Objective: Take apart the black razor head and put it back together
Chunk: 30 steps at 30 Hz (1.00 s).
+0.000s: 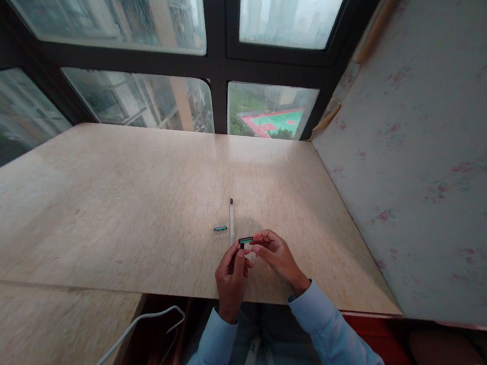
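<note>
A small razor [245, 240] with a dark head and a teal strip is held up just above the tabletop. My left hand [231, 279] is closed, pinching the razor by its dark neck below the head. My right hand [280, 259] has its fingers bent together, with the fingertips at the right end of the razor head. Just beyond my hands lies a thin white stick [231, 215] with a dark tip, its near end hidden behind my left hand. Left of it, a second razor head [220, 229] sits in a clear piece of packaging.
The pale, marble-patterned counter [118, 190] reaches back to dark-framed windows [218, 69]. A flowered wall [434, 174] bounds its right side. Below the front edge, an open wooden drawer or recess [144, 355] shows, with a white cable [124, 334] running across it.
</note>
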Each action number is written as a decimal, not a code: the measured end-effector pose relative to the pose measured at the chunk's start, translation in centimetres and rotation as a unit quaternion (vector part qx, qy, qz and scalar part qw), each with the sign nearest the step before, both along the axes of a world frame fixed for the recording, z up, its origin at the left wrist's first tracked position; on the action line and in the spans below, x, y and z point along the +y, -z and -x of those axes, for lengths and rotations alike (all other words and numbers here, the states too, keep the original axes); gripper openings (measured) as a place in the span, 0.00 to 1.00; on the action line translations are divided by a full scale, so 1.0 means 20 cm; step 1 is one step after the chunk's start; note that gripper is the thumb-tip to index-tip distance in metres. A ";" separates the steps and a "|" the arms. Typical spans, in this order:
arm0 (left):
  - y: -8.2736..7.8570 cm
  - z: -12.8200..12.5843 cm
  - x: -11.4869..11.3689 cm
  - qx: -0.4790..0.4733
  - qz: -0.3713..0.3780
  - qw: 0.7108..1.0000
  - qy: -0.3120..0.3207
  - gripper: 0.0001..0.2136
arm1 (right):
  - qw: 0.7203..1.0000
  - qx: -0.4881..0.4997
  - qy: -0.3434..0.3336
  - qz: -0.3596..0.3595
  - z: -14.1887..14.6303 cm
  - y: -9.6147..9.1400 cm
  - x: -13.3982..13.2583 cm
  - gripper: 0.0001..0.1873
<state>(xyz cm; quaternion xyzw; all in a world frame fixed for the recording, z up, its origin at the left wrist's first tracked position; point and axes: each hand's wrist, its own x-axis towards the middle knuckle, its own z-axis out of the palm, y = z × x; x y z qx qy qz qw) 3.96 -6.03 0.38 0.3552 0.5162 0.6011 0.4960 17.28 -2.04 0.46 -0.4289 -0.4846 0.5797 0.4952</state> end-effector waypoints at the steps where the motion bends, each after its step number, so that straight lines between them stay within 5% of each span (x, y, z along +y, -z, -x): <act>1: 0.00 0.00 0.00 -0.006 0.002 1.000 0.002 0.20 | 1.000 -0.004 0.001 0.003 0.00 0.00 0.00 0.18; 14: 0.05 -0.01 0.01 0.036 -0.027 0.999 -0.013 0.18 | 0.998 0.067 -0.009 -0.016 0.01 -0.02 -0.02 0.17; 30: 0.04 -0.02 -0.03 0.254 -0.104 0.961 -0.030 0.11 | 0.998 0.060 -0.019 0.003 -0.01 0.01 -0.01 0.17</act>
